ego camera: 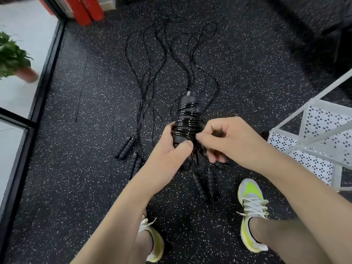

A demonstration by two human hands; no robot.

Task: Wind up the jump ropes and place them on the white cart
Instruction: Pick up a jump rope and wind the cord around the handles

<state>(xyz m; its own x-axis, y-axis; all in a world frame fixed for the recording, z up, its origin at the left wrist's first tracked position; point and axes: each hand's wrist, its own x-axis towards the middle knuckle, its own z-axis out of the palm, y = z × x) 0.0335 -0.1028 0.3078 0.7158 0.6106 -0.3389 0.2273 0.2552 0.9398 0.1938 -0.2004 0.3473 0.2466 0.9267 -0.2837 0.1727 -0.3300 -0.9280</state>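
Note:
I hold a black jump rope (188,119) upright in front of me, its cord wound in shiny coils round the two handles. My left hand (171,147) grips the lower part of the handles with the thumb across the front. My right hand (224,140) pinches the cord at the right side of the coils. Several more black jump ropes lie on the floor: handle pairs at the left (124,147), (134,164) and below my hands (204,184), cords (152,60) trailing away from me. The white cart (312,138) stands at the right.
The floor is black speckled rubber. My two feet in white and yellow shoes (251,212) stand close below the ropes. A potted green plant (13,58) sits at the left behind a dark window frame. Red pads (83,8) lean at the top left.

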